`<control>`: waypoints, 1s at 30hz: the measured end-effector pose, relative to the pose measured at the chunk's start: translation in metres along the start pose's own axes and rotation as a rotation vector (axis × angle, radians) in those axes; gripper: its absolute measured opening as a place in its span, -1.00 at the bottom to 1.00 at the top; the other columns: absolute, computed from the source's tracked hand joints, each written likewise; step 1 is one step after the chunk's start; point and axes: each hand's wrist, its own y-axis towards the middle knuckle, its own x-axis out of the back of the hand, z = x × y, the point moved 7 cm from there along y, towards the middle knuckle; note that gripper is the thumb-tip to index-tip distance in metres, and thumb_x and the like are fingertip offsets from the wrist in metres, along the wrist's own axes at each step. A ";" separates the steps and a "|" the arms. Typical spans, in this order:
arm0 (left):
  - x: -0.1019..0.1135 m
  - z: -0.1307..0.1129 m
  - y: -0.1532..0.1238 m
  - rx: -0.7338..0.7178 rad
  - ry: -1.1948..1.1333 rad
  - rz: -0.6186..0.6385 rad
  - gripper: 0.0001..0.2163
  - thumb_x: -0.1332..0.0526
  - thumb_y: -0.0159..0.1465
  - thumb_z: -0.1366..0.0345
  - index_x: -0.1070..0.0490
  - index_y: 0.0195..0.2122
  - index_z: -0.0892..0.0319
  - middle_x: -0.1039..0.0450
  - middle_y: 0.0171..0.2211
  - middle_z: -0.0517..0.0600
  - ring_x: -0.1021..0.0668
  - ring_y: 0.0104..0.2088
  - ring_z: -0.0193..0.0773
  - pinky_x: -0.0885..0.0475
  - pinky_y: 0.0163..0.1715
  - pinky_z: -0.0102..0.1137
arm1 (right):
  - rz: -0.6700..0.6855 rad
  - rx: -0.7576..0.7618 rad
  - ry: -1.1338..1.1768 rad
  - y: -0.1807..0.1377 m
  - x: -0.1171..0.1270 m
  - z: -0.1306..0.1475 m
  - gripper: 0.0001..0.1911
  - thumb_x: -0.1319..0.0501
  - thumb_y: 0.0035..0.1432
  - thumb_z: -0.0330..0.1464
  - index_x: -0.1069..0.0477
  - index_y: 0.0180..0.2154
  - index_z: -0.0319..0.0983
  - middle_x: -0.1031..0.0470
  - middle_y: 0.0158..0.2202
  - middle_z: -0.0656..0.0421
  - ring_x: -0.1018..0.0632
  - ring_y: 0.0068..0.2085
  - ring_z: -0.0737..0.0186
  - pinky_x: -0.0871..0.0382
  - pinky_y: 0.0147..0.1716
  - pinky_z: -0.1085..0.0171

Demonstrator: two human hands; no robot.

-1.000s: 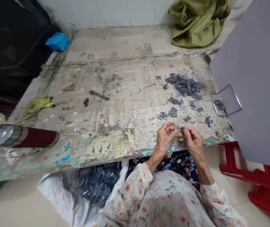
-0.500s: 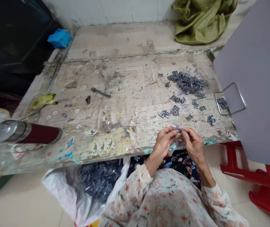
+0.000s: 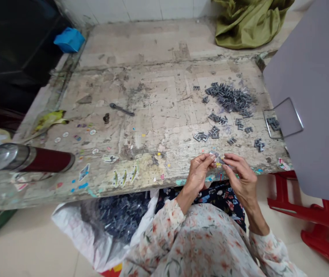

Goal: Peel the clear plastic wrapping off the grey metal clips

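Observation:
Above the table's front edge, my left hand pinches a small clear plastic bag between thumb and fingertips. My right hand faces it from the right, thumb and forefinger around a small grey plastic part at the bag's side. Whether the part lies inside the bag or against it, I cannot tell. Behind my hands is a pile of similar grey parts, with clear plastic bits among them. Smaller groups of grey parts lie nearer to me.
A maroon flask lies at the table's left, near a banana peel. A dark rod rests mid-table. A grey panel with a wire loop borders the right. Below the edge sits a white sack of clear plastic pieces.
My right hand has shifted slightly right, its thumb and forefinger a little farther apart, so more of the grey part shows. My left hand keeps its pinch. The view has tilted slightly.

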 end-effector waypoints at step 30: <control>0.000 -0.012 -0.021 -0.240 0.122 -0.023 -0.80 -0.39 0.09 0.16 -0.54 -0.39 0.20 -0.48 -0.42 -0.05 -0.47 -0.40 -0.37 -0.38 -0.31 -0.49 | 0.034 0.475 -0.518 -0.006 -0.015 0.045 -0.70 -0.16 0.25 -0.52 -0.38 0.01 -0.20 -0.55 -0.16 0.01 -0.58 -0.13 0.15 -0.52 -0.12 0.18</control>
